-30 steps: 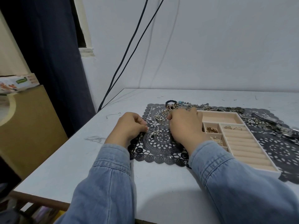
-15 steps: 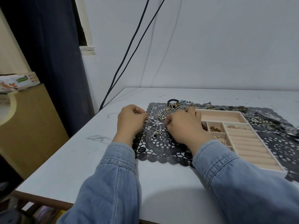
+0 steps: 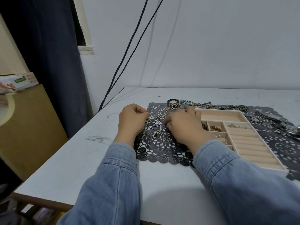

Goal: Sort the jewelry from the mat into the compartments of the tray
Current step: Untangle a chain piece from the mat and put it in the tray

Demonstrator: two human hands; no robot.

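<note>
A black lace mat (image 3: 162, 146) lies on the white table, with a tangle of thin silver chains with pendants (image 3: 156, 127) on it. My left hand (image 3: 131, 120) is curled at the mat's left edge and pinches one end of the chains. My right hand (image 3: 183, 125) is curled beside it and pinches the chains at its fingertips. The beige tray (image 3: 253, 143) sits to the right, partly behind my right hand, with rings and gold pieces in its small compartments. More bracelets and rings (image 3: 173, 104) lie along the mat's far edge.
A second lace mat (image 3: 282, 143) under the tray's right side carries watches and bracelets (image 3: 274, 120). Two dark cables (image 3: 129, 51) hang down the wall to the table's back left corner. A brown cabinet (image 3: 24, 130) stands left of the table.
Both hands shifted slightly away from me along the mat and stay close together on the silver chains. The camera view tilted a little.
</note>
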